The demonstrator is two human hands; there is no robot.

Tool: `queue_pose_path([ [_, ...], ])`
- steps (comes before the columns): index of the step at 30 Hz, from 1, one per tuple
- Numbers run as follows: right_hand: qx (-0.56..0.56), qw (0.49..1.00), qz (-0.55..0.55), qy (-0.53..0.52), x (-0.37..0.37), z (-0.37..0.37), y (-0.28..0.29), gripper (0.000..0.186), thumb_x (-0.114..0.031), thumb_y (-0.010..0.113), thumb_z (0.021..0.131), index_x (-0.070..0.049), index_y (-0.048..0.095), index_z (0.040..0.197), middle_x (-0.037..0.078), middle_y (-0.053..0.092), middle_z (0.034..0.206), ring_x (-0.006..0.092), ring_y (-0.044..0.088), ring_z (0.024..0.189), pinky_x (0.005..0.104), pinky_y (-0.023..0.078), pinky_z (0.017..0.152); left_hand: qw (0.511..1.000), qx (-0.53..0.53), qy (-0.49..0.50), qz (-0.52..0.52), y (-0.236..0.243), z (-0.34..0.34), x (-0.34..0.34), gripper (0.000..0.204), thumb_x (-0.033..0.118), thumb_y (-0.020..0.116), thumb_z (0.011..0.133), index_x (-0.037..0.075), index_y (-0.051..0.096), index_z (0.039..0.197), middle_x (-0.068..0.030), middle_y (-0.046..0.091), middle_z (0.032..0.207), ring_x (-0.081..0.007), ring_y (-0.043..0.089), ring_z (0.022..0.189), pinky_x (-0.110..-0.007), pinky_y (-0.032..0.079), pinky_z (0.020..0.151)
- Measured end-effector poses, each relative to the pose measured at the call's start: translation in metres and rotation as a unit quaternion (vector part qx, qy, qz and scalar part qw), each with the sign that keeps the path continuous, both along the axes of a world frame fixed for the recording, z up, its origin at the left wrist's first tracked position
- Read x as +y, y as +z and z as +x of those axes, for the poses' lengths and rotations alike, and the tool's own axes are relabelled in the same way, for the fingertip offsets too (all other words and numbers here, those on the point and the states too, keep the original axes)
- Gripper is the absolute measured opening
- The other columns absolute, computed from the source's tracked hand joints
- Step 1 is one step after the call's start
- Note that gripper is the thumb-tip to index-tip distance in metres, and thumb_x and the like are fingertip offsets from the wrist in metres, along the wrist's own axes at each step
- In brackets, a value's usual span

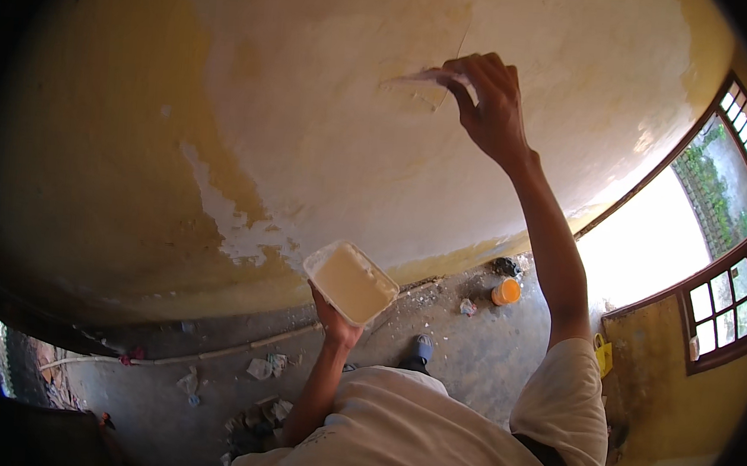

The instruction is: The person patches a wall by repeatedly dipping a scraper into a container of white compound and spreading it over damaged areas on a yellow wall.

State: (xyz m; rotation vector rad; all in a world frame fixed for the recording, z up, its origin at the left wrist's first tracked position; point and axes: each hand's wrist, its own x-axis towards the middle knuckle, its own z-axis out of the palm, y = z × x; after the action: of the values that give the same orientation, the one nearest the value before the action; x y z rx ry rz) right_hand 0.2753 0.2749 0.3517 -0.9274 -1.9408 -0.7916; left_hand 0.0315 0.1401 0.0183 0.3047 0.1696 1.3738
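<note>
My right hand [489, 104] is raised high and grips a flat putty scraper [419, 79] whose blade lies against the yellow wall [330, 117], over a pale filled patch. My left hand [333, 321] holds up a white rectangular tub [349, 281] of cream-coloured filler from underneath, well below the scraper. Part of the wall shows whitish smoothed areas and peeled paint lower left.
On the grey concrete floor [478, 353] lie an orange-lidded jar [506, 291], scraps of paper, a thin pipe along the wall base and my shoe [421, 351]. An open brown-framed door and window [716, 292] stand at the right, with bright daylight outside.
</note>
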Motion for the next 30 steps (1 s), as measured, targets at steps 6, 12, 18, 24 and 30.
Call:
queue_pose_path([
  [6, -0.045, 0.995, -0.059, -0.064, 0.021, 0.018, -0.056, 0.019, -0.003, 0.077, 0.084, -0.012, 0.070, 0.099, -0.002, 0.068, 0.090, 0.0195, 0.062, 0.090, 0.0370, 0.041, 0.078, 1.000, -0.006, -0.016, 0.022, -0.004, -0.007, 0.001, 0.057, 0.054, 0.040, 0.108, 0.021, 0.040, 0.154, 0.0004, 0.055, 0.145, -0.0222, 0.056, 0.132, -0.046, 0.048, 0.110],
  [12, -0.060, 0.993, 0.106, 0.015, 0.055, -0.008, 0.072, 0.020, -0.003, 0.079, 0.082, -0.010, 0.072, 0.099, 0.001, 0.072, 0.086, 0.0229, 0.067, 0.082, 0.0365, 0.047, 0.070, 1.000, 0.023, 0.005, 0.004, 0.004, 0.001, 0.004, 0.061, 0.061, 0.037, 0.106, 0.022, 0.043, 0.153, 0.0016, 0.056, 0.144, -0.0221, 0.056, 0.132, -0.046, 0.048, 0.110],
  [18, -0.014, 0.989, 0.146, 0.031, 0.027, -0.043, 0.119, 0.021, 0.000, 0.075, 0.079, -0.008, 0.068, 0.098, 0.007, 0.071, 0.092, 0.0292, 0.066, 0.092, 0.0450, 0.045, 0.080, 0.999, 0.005, -0.004, -0.045, 0.002, 0.002, -0.001, 0.061, 0.062, 0.037, 0.106, 0.022, 0.044, 0.153, 0.0014, 0.056, 0.144, -0.0228, 0.056, 0.131, -0.046, 0.048, 0.110],
  [24, -0.017, 0.998, -0.030, 0.053, 0.008, -0.050, -0.021, 0.015, -0.007, 0.077, 0.086, -0.016, 0.071, 0.097, -0.005, 0.069, 0.089, 0.0174, 0.065, 0.088, 0.0446, 0.041, 0.091, 0.998, 0.001, 0.036, -0.044, -0.003, -0.005, -0.004, 0.060, 0.061, 0.037, 0.106, 0.023, 0.044, 0.152, 0.0009, 0.056, 0.144, -0.0231, 0.056, 0.131, -0.048, 0.048, 0.110],
  [30, -0.061, 0.997, -0.035, 0.024, 0.037, -0.042, -0.073, 0.018, -0.003, 0.076, 0.083, -0.014, 0.070, 0.096, -0.003, 0.069, 0.089, 0.0183, 0.063, 0.085, 0.0419, 0.041, 0.086, 1.000, -0.022, 0.016, -0.006, 0.001, -0.019, -0.006, 0.059, 0.059, 0.038, 0.107, 0.023, 0.043, 0.153, 0.0005, 0.056, 0.145, -0.0231, 0.056, 0.132, -0.048, 0.048, 0.111],
])
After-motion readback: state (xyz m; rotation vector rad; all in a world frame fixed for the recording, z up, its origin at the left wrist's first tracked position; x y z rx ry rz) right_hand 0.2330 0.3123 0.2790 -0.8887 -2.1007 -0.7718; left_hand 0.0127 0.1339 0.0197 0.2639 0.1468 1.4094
